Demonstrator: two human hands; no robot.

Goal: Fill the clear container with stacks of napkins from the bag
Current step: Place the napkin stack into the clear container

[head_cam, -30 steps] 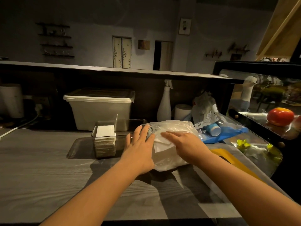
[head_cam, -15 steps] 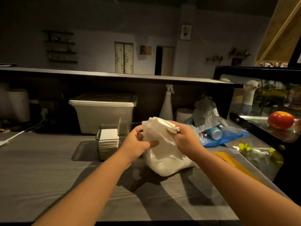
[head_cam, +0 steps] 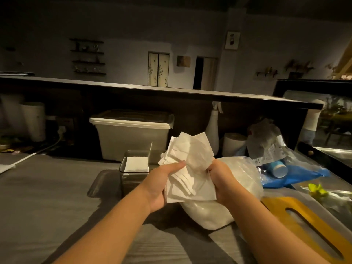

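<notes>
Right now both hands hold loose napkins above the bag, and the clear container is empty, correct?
Not empty: the head view shows a napkin stack at the left end of the clear container. The left hand and right hand hold loose napkins above the bag.

Grey counter, napkin bag, lidded bin

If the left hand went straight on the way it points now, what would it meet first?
Beyond the napkin bunch it grips, the left hand likely passes right of the clear container and meets the white spray bottle; depth is unclear.
</notes>
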